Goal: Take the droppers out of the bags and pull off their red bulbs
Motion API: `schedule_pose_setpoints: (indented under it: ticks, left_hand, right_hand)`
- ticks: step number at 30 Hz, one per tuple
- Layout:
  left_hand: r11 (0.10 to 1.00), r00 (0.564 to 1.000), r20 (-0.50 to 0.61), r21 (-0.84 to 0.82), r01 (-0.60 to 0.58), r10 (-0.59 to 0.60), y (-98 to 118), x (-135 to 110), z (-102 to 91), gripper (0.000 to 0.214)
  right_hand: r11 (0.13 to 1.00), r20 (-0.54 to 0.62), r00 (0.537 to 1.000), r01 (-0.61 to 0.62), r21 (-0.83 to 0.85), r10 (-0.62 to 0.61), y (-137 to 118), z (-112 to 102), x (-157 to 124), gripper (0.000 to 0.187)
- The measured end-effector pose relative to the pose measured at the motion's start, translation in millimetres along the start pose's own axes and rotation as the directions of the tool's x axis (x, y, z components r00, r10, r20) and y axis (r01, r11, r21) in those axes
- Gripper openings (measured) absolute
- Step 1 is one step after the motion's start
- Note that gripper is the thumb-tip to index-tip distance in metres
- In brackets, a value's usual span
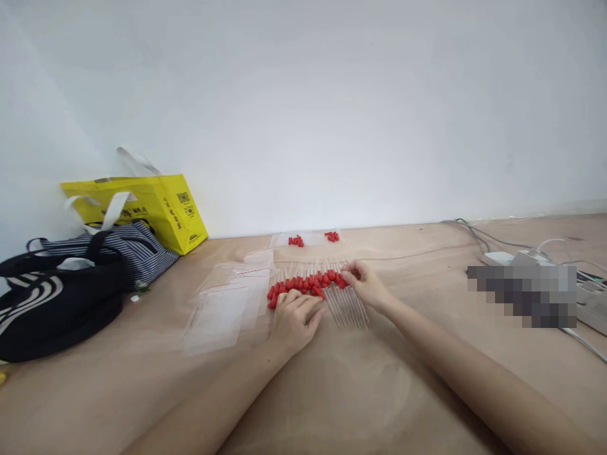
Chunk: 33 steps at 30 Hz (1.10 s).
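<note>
A row of droppers with red rubber bulbs [303, 283] and thin clear tubes lies on the table in front of me. Some tubes point toward the wall, while a group of clear tubes [346, 308] points toward me. My left hand [294, 317] rests over the near left part of the row, its fingers bent over the bulbs and its thumb apart. At the right end, the fingers of my right hand [361, 282] are pinched together at a red bulb; its fingertips partly hide what they hold.
Clear zip bags [218, 316] lie overlapped to the left. Farther back, a clear bag [313, 237] holds more red-bulbed droppers. A yellow bag [183, 215], a striped bag [142, 253] and a black bag [61, 309] stand at left. Cables and a power strip [590, 306] are at right.
</note>
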<state>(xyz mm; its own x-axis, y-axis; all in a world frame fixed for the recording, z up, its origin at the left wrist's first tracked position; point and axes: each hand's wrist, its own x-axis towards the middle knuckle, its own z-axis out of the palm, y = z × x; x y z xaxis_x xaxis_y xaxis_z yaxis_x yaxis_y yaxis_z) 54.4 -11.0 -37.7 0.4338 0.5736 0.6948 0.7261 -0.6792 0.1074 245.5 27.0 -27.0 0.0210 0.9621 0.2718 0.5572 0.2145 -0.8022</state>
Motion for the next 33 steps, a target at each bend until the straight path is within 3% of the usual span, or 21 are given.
schedule_pose_setpoints:
  ticks: [3,6,9,12,14,16,19,21,28,33]
  left_hand:
    - [0.997,0.995,-0.07,0.027,0.077,-0.075,-1.7,-0.4,-0.8,0.028]
    - [0.998,0.996,-0.077,0.046,0.042,-0.038,-5.7,-2.1,-4.0,0.019]
    - [0.996,0.998,-0.049,0.09,-0.023,0.028,-11.5,-5.3,-12.0,0.015]
    - [0.985,0.995,-0.048,0.148,-0.085,0.093,-17.1,-8.8,-21.2,0.014]
    - [0.975,0.989,-0.048,0.181,-0.128,0.138,-18.8,-10.6,-25.1,0.013]
    - [0.963,0.982,-0.036,0.206,-0.175,0.186,-17.9,-11.5,-26.4,0.013]
    - [0.948,0.97,-0.025,0.223,-0.229,0.241,-13.8,-11.5,-25.5,0.014]
    - [0.945,0.966,-0.031,0.218,-0.245,0.258,-11.3,-11.2,-24.5,0.012]
    - [0.951,0.957,-0.018,0.117,-0.287,0.291,-9.2,-9.5,-14.5,0.017]
    - [0.94,0.945,0.002,0.104,-0.326,0.327,-9.6,-7.1,-5.4,0.02]
  right_hand:
    - [0.957,0.019,0.991,0.121,0.263,-0.13,-15.0,18.9,-17.4,0.019]
    - [0.898,0.072,0.983,0.125,0.423,-0.171,-21.7,28.2,-31.6,0.024]
    - [0.897,0.069,0.975,0.166,0.41,-0.212,-17.7,22.0,-40.2,0.024]
    - [0.902,-0.023,0.931,0.359,0.239,-0.365,-6.7,6.8,-45.8,0.018]
    - [0.847,-0.029,0.846,0.532,0.0,-0.532,-0.2,-0.6,-49.4,0.014]
    - [0.685,0.02,0.716,0.676,-0.273,-0.698,2.6,-1.7,-52.9,0.014]
    - [0.398,0.127,0.534,0.749,-0.53,-0.836,0.4,6.2,-56.7,0.021]
    - [0.296,0.181,0.485,0.746,-0.597,-0.856,-2.2,12.8,-57.9,0.024]
    - [0.253,0.186,0.467,0.724,-0.642,-0.865,0.1,18.8,-60.2,0.026]
    - [0.324,0.176,0.519,0.727,-0.606,-0.836,1.1,20.3,-58.3,0.026]
